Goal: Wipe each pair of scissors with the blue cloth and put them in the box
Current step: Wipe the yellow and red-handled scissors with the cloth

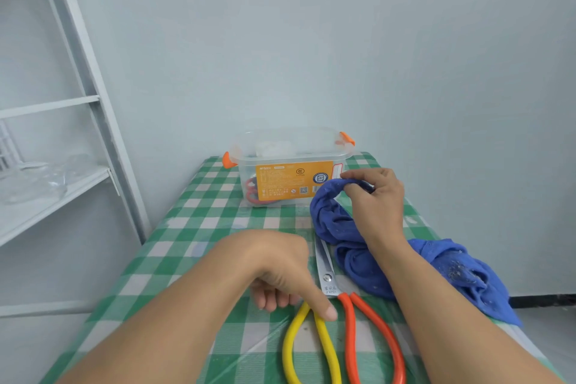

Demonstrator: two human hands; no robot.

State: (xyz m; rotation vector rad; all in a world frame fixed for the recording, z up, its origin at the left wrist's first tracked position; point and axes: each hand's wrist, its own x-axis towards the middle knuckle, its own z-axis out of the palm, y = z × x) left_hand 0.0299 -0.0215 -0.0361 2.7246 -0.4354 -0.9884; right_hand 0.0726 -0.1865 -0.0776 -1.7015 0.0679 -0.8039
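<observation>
Two pairs of scissors lie side by side on the checked table near me. The yellow-handled scissors (293, 346) are partly under my left hand (280, 271), whose thumb presses on the yellow loop while its fingers curl at the handle's top. The orange-handled scissors (352, 330) lie to the right, steel blades pointing away. My right hand (377, 196) pinches a fold of the blue cloth (358, 262), which lies bunched on the table's right side and covers the blade tips. The clear plastic box (290, 146) with orange clips stands at the far end, with red-handled scissors inside.
The green-and-white checked table (199, 227) is narrow and ends at a pale wall just behind the box. A white shelf unit (78, 121) with glassware stands to the left. The cloth hangs over the table's right edge.
</observation>
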